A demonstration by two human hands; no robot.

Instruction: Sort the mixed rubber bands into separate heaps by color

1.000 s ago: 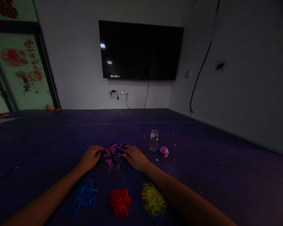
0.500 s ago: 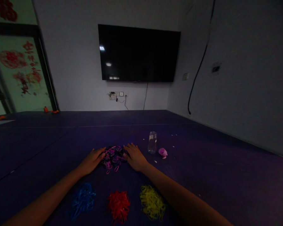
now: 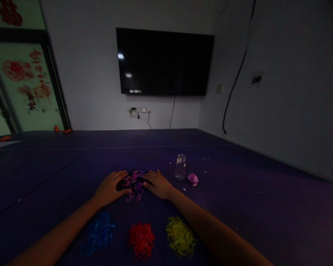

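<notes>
Table [image 3: 266, 192]: dark purple top, fills lower half of view; runs back to white wall. 1 seam line crosses it far side.
TV [image 3: 164, 61]: black, off, wall-mounted above table's far edge; 2 light glints on screen L side.
Door [image 3: 22, 81]: far L, pale green panel w/ red paper cut-outs.
Cable [image 3: 235, 81]: black, hangs down R wall, ends just above table edge.
Outlet [image 3: 140, 110]: on wall below TV, w/ plug + thin cord.
L hand [image 3: 110, 187]: palm down, flat on table, fingers loosely spread, not clenched; fingertips touch L edge of pink pile. Grasps nothing that shows.
R hand [image 3: 158, 183]: palm down, fingers extended + relaxed, tips on R edge of pink pile. Nothing gripped that shows.
Pink pile [image 3: 133, 183]: small pink/magenta elastic bands, mixed w/ darker ones, heaped on table between the 2 hands; both hands touch it. Mid-table, far side of the 3 colour piles.
Yellow pile [image 3: 181, 236]: bands, near R, under R forearm line; apart from red pile.
Red pile [image 3: 141, 239]: bands, near centre, between blue and yellow piles.
Blue pile [image 3: 99, 233]: bands, near L, beside L forearm.
Row: blue, red, yellow = 1 line L to R, nearer than pink pile, well apart from it.
Bottle [image 3: 180, 167]: clear, upright, uncapped as far as visible; just R of R hand, not touched.
Cap [image 3: 193, 178]: pink, lies on table just R of bottle, near but apart.
Bits [image 3: 205, 159]: few pale specks on table beyond cap; too small to ID.
</notes>
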